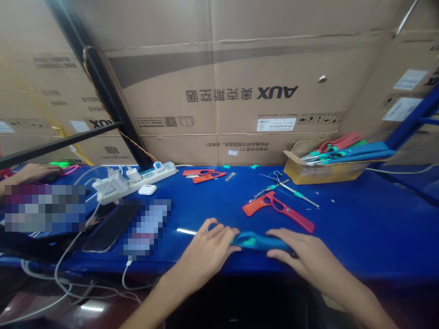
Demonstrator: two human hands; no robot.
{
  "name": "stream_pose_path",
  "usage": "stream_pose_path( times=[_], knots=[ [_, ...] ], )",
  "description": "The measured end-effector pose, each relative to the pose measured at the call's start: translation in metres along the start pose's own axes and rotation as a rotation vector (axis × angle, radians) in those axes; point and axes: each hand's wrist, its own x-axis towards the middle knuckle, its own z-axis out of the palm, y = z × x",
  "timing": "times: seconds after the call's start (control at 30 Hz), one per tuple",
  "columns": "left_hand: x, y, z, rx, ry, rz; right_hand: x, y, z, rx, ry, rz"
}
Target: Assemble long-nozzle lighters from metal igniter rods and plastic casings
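A blue gas lighter with a green trigger lies level between my hands, above the front edge of the blue table. My left hand is closed around its front end, and the metal tube pokes out to the left. At the handle end, my right hand grips it between thumb and fingers. Just beyond sits a red lighter shell half, joined to or overlapping an orange-red part. Behind that are metal lighter tubes with green pieces and thin wires.
A cardboard box of finished-looking red and blue lighters stands at back right. More orange shell parts lie at the back. On the left are a power strip, a white earbud case, phones and cables. Another person's hand is at far left.
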Motion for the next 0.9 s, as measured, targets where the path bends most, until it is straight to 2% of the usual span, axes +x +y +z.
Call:
stream_pose_path(
  times=[0.07,0.17,0.2,0.3,0.37,0.47,0.6,0.7,0.83,0.9],
  knots=[
    [-0.001,-0.005,0.010,0.028,-0.022,-0.042,0.005,0.022,-0.007,-0.086,0.103,0.026],
    [-0.004,-0.013,0.018,0.059,-0.066,-0.103,0.011,0.072,-0.029,-0.173,0.263,0.091],
    [-0.005,-0.014,0.018,0.053,-0.085,-0.126,0.012,0.089,-0.036,-0.205,0.278,0.123],
    [-0.004,-0.014,0.014,0.008,-0.141,-0.166,0.014,0.132,-0.052,-0.215,0.196,0.186],
    [0.001,-0.009,0.011,-0.039,-0.153,-0.150,0.016,0.146,-0.055,-0.197,0.133,0.196],
    [0.013,0.002,0.012,-0.126,-0.139,-0.097,0.021,0.147,-0.055,-0.200,0.075,0.193],
    [0.024,0.015,0.024,-0.214,-0.120,-0.053,0.034,0.131,-0.058,-0.361,-0.068,0.245],
    [0.025,0.016,0.029,-0.270,-0.127,-0.069,0.051,0.120,-0.064,-0.483,-0.175,0.277],
    [0.022,0.015,0.029,-0.292,-0.111,-0.090,0.074,0.110,-0.074,-0.469,-0.243,0.225],
    [0.021,0.014,0.028,-0.276,-0.102,-0.099,0.076,0.101,-0.077,-0.439,-0.262,0.197]
  ],
)
